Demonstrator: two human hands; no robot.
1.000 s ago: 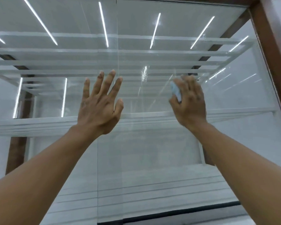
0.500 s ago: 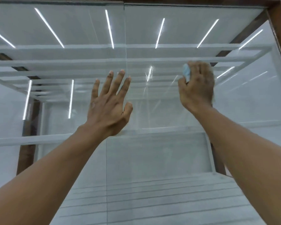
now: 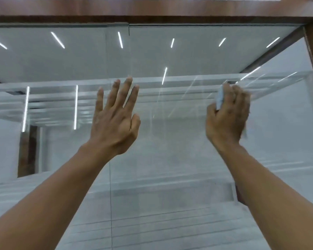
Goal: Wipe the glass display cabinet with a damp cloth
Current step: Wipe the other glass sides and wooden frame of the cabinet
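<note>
Before you stands the glass display cabinet (image 3: 170, 159), its front made of two panes that meet at one vertical seam (image 3: 111, 204), with a brown wooden frame (image 3: 152, 9) along the top and right side. Your one cloth (image 3: 220, 98), pale blue and bunched, sits high on the right pane, where your right hand (image 3: 226, 120) curls round it and holds it to the glass, while your left hand (image 3: 114, 121) is spread flat at the glass by the seam, fingers straight, grasping nothing. Inside the cabinet you can see glass shelves (image 3: 188, 81), their number lost among reflected light strips.
</note>
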